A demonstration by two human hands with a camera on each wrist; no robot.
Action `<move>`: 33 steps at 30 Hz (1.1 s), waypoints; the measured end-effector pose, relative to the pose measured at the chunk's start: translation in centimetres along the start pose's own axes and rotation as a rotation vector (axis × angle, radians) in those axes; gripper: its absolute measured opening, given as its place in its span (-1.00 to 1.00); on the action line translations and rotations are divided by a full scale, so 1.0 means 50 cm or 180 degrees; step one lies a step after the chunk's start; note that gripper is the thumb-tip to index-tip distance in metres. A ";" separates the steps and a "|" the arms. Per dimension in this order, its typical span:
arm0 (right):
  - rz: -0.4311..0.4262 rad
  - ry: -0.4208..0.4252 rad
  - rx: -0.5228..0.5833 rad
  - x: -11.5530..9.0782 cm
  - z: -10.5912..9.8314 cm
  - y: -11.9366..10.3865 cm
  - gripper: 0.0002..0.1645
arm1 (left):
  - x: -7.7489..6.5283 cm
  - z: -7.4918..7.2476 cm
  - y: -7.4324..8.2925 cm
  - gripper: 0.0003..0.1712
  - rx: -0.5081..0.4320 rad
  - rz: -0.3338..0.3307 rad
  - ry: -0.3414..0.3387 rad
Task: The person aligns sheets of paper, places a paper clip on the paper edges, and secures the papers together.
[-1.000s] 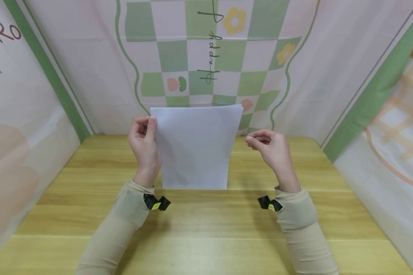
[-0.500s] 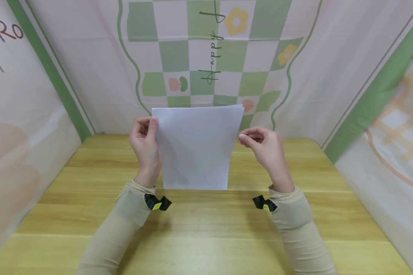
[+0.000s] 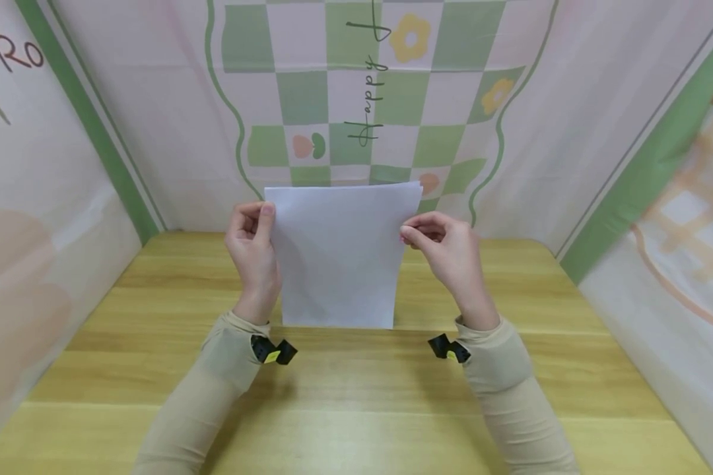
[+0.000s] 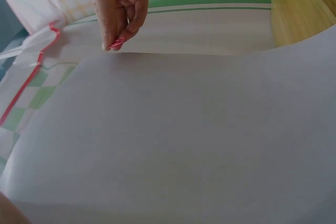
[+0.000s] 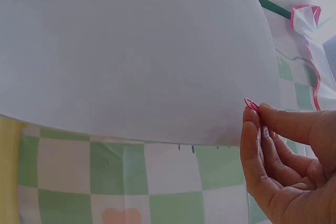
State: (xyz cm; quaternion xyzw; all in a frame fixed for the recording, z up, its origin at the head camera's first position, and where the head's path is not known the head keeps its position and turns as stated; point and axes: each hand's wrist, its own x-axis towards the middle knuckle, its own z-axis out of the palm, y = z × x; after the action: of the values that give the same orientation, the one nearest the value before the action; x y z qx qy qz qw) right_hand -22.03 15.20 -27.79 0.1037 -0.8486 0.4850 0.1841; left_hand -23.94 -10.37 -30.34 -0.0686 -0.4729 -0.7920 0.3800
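White paper (image 3: 335, 257) stands upright above the table in the head view, and a second edge shows at its top right corner. My left hand (image 3: 253, 254) grips its left edge near the top, thumb in front and fingers behind. Between thumb and index finger my right hand (image 3: 451, 257) pinches a small pink paper clip (image 5: 251, 104), its looped end sticking out past the fingertips. The fingertips are right at the paper's right edge, a little below the top corner. In the left wrist view the pink clip (image 4: 116, 44) appears just beyond the paper's edge.
A light wooden table (image 3: 356, 422) lies beneath both arms. Behind it hangs a cloth (image 3: 300, 99) with green and white checks, and printed cloths also close off both sides. Small black cameras (image 3: 273, 349) are strapped to the wrists.
My right hand has moved left, bringing the paper clip from beside the paper to its right edge. The left hand and the paper have stayed nearly still.
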 end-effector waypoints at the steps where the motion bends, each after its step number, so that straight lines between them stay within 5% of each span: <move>1: -0.0012 -0.0001 0.0006 0.000 0.001 -0.002 -0.70 | 0.000 0.000 0.000 -0.92 -0.0003 -0.0004 0.0001; 33: -0.0428 -0.0028 0.0186 0.026 0.041 -0.047 -0.79 | -0.008 0.006 0.002 -0.90 0.0016 -0.0052 -0.0026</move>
State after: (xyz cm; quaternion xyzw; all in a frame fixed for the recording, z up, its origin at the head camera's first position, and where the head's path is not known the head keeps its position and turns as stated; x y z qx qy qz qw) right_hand -22.82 12.25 -26.38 0.1679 -0.8260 0.4956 0.2095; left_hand -23.68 -9.92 -30.31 -0.0670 -0.4769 -0.7936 0.3718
